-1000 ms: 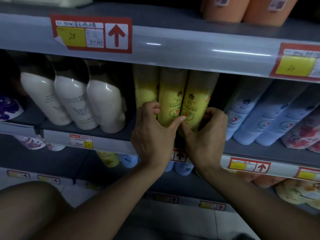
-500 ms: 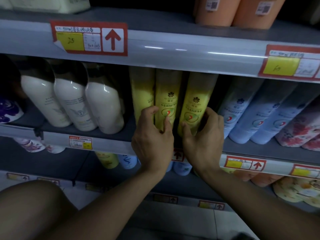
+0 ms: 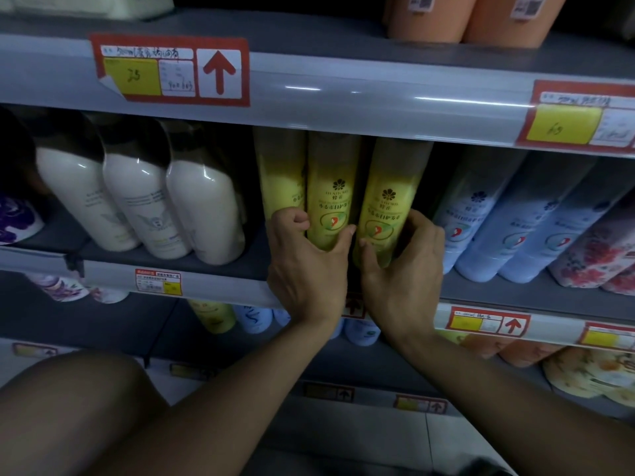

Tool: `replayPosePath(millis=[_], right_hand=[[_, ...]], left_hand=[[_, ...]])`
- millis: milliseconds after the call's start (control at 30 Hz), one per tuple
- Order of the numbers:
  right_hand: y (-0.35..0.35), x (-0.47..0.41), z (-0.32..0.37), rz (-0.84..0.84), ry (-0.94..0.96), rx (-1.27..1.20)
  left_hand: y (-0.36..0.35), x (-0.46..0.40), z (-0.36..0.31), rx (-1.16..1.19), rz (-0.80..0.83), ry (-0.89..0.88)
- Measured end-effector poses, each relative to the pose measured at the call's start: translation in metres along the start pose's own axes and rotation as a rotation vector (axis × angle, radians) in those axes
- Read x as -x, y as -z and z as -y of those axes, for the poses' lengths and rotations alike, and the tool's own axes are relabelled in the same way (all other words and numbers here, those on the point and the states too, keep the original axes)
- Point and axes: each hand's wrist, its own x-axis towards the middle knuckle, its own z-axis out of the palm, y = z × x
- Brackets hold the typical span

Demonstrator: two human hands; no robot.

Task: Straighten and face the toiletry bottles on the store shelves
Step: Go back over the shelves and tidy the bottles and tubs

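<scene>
Head view: white bottles (image 3: 137,197) left, blue bottles (image 3: 508,231) right.

The upper shelf edge (image 3: 343,108) is hiding the tops of the yellow bottles (image 3: 330,201). The left hand (image 3: 305,269) and right hand (image 3: 405,273) are covering their bases. The frame is cutting off the orange bottles (image 3: 429,18) above. Label print is blurring.

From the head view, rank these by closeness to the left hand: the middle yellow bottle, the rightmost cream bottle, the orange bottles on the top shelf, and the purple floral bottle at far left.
1. Middle yellow bottle: gripped by the left hand.
2. Rightmost cream bottle: just left of that hand, same shelf.
3. Purple floral bottle: far left end of the same shelf.
4. Orange bottles: top shelf, up and to the right.
The last two are close to call.
</scene>
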Motion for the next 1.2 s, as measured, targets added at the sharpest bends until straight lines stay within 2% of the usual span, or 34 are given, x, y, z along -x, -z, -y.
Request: replayPosePath(millis=[400,667,800,900,1067,1200], right_hand=[[-0.002,0.000,0.001,-0.008,-0.005,0.017],[0.000,0.006,0.003,0.017,0.001,0.015],[0.002,0.012,0.011,-0.089,0.154,0.002],[0.005,0.012,0.019,-0.100,0.293,-0.009],[0.001,0.021,0.032,0.096,0.498,-0.119],[-0.015,0.036,0.045,0.291,0.482,-0.137]], left_hand=[[0.005,0.004,0.005,0.127,0.037,-0.079],[0.024,-0.001,0.014,0.082,0.073,-0.216],[0.041,-0.011,0.022,0.076,0.077,-0.252],[0.052,-0.024,0.027,0.058,0.106,-0.220],[0.074,-0.038,0.036,0.064,0.069,-0.203],[0.095,-0.049,0.039,0.061,0.001,-0.202]])
